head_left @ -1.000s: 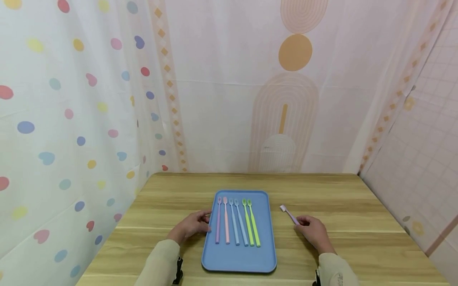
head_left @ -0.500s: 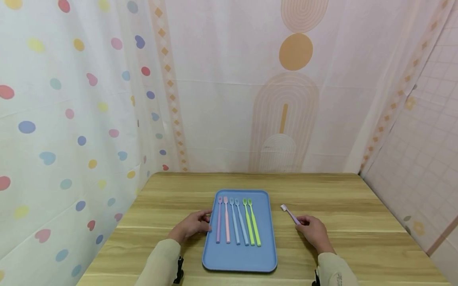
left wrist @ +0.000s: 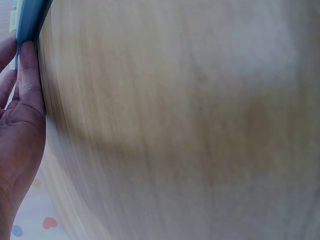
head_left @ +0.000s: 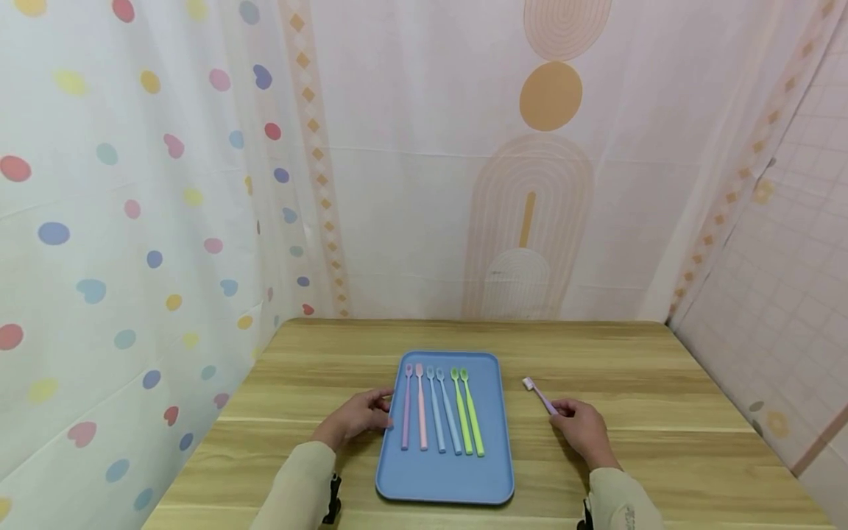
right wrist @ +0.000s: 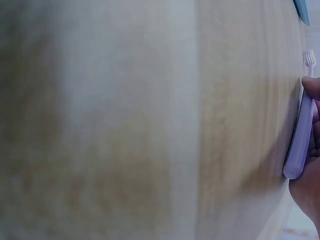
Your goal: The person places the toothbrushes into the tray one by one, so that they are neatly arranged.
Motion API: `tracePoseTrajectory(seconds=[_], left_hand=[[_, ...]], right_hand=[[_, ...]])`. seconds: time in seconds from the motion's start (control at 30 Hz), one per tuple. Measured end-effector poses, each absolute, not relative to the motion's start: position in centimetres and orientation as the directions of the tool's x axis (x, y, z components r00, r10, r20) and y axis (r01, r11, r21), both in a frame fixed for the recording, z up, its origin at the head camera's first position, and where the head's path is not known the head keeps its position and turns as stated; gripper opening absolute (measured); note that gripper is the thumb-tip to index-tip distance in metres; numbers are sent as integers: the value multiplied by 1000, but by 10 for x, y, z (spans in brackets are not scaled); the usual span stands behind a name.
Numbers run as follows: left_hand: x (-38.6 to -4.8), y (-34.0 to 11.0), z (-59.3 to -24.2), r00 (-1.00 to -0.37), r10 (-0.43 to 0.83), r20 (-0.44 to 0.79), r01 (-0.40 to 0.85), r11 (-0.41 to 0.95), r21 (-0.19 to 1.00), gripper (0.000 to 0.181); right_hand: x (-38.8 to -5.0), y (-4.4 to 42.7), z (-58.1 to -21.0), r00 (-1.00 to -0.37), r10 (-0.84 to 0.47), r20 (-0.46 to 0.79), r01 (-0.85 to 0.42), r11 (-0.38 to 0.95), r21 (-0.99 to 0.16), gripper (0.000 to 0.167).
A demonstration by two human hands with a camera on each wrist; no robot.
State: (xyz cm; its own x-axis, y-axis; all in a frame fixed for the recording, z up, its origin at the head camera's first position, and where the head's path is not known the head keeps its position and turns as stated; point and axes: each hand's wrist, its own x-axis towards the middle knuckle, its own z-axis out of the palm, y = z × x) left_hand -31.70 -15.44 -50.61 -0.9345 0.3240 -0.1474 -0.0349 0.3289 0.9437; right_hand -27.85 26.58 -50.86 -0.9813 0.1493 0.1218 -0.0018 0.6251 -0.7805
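Note:
Near the middle of the table lies a blue rectangular tray (head_left: pixel 444 482). On it, heads pointing away, are a purple toothbrush (head_left: pixel 407 412), a pink toothbrush (head_left: pixel 421 412), two light blue toothbrushes (head_left: pixel 436 416) and two lime green toothbrushes (head_left: pixel 463 416). My left hand (head_left: pixel 358 418) grips the tray's left rim; the left wrist view shows its fingers at the tray edge (left wrist: pixel 33 20). To the right of the tray, my right hand (head_left: pixel 583 429) pinches another purple toothbrush (head_left: pixel 544 400) by its handle. Its white bristled head (right wrist: pixel 310 58) points away and left.
The wooden table (head_left: pixel 596 353) reaches back to a patterned curtain (head_left: pixel 411 221). A dotted curtain (head_left: pixel 152 294) hangs on the left and a checked one (head_left: pixel 782 272) on the right.
The whole view has shifted very slightly. Both hands, the tray and the toothbrushes keep their places relative to one another.

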Motion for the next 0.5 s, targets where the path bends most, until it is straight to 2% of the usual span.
tracePoseTrajectory(seconds=[0.5], left_hand=[[-320, -155, -508, -931, 335, -147, -27, 338, 941, 68]], right_hand=[[-278, 265, -503, -980, 177, 87, 34, 587, -809, 24]])
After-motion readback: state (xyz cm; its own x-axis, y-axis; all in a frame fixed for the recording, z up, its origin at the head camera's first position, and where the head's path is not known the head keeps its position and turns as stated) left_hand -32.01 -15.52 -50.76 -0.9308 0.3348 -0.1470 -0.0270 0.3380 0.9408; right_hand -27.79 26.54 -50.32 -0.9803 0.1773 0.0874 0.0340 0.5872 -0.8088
